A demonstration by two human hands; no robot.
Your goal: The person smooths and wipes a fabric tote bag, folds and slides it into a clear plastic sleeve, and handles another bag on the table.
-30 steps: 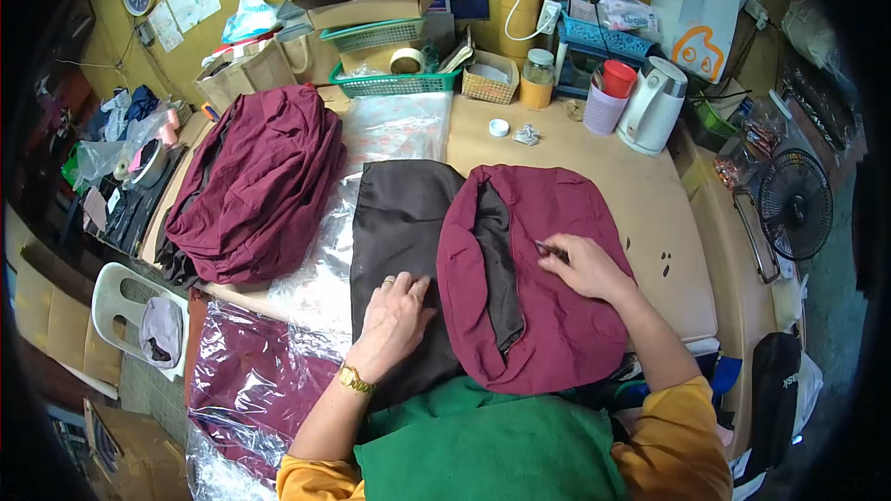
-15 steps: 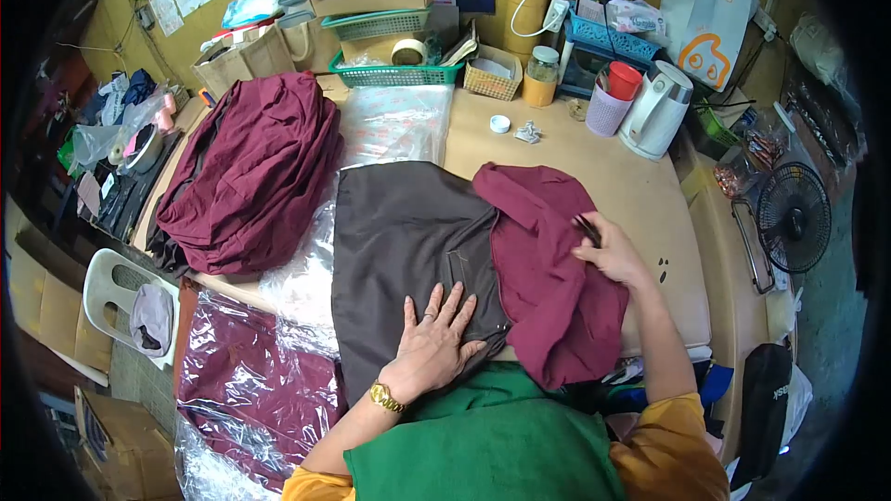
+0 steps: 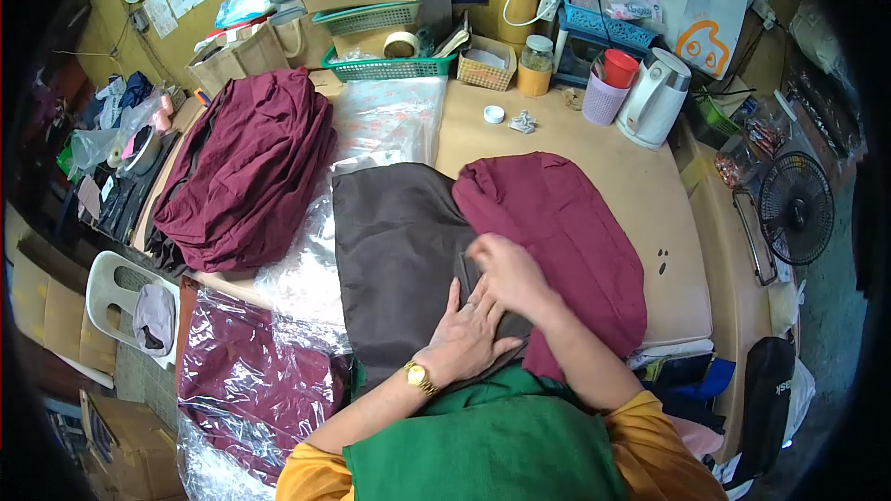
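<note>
A dark grey-brown fabric piece [image 3: 390,250] lies flat before me, joined or overlapped on its right by a maroon fabric part [image 3: 575,232]. My left hand [image 3: 471,339], with a gold watch at the wrist, rests on the dark cloth with its fingers stretched out. Just above its fingertips, my right hand [image 3: 510,276] is closed over the dark fabric near a stitched opening. Its curled fingers hide whatever they hold; the small dark tool seen in it earlier does not show now.
A heap of maroon garments [image 3: 246,167] lies on the left of the table, near clear plastic [image 3: 390,121]. Plastic-wrapped maroon cloth [image 3: 255,371] hangs at the front left. At the back stand a green basket [image 3: 390,68], a jar [image 3: 535,65] and a white kettle [image 3: 655,97].
My right hand has moved left from the maroon part onto the dark fabric beside my left hand. The maroon part now lies flatter and more spread out. My left hand has shifted slightly right.
</note>
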